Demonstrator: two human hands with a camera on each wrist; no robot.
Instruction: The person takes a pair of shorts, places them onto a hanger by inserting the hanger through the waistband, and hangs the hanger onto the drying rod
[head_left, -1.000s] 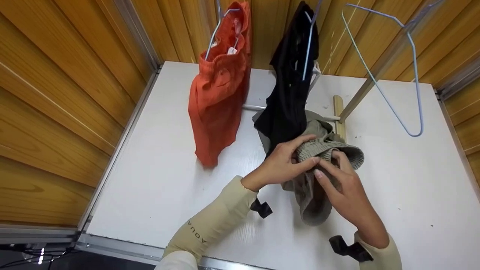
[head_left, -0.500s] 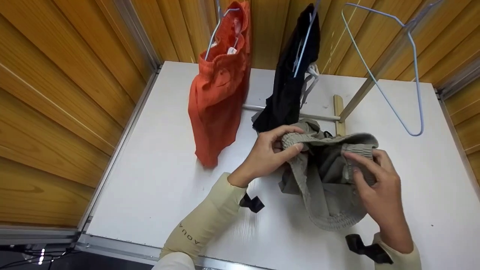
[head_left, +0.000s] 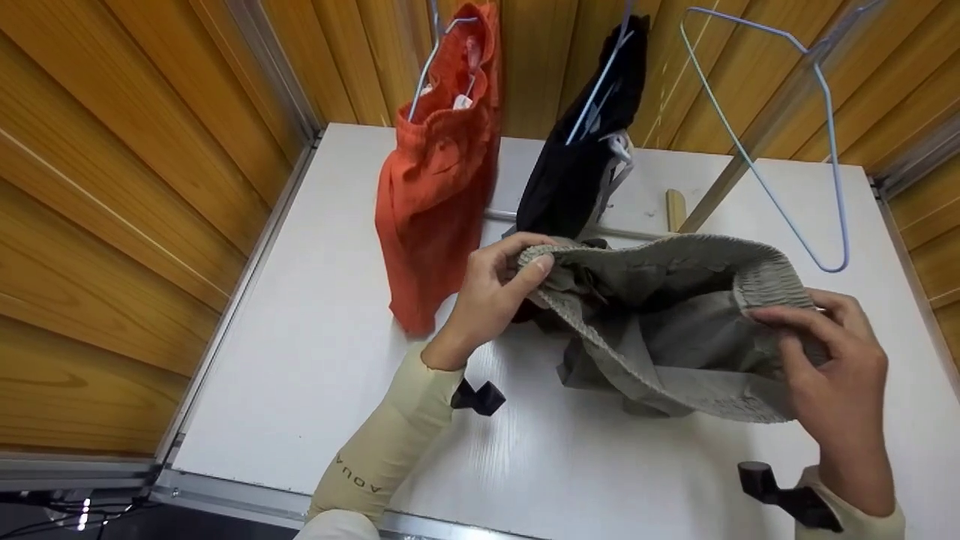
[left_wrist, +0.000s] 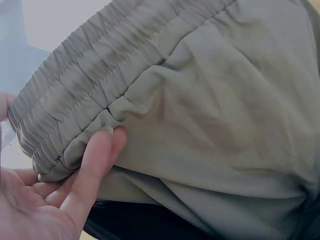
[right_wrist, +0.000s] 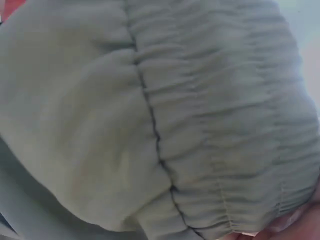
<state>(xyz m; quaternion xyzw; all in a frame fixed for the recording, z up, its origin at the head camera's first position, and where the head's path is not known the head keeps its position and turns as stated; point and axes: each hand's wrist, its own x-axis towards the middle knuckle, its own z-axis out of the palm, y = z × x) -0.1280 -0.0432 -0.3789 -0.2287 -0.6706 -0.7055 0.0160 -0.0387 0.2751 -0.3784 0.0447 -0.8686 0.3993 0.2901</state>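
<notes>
Grey-green shorts [head_left: 697, 337] with a gathered elastic waistband are spread between both hands, waist opening facing up. The left hand [head_left: 499, 289] pinches the waistband's left end, thumb on the inner side. In the left wrist view, the fingertips of the left hand [left_wrist: 75, 185] press the outer face of the shorts [left_wrist: 215, 110] just below the band. At the opposite end, the right hand [head_left: 840, 352] grips the waistband with the thumb inside. The right wrist view is filled by the ruched band of the shorts [right_wrist: 215, 115], with only a bit of the right hand [right_wrist: 295, 222] at the lower corner.
Orange-red shorts [head_left: 442, 187] hang from a blue wire hanger at the left. Black shorts [head_left: 574, 172] hang on another hanger behind the hands. A bare blue hanger [head_left: 836, 172] hangs at the right beside a rack post [head_left: 712, 199]. A white tabletop [head_left: 300, 337] lies below, with wood-panelled walls around.
The hands have moved apart, left hand leftward and right hand rightward, stretching the bunched shorts wide at the waist. The black shorts have swung and turned on their hanger.
</notes>
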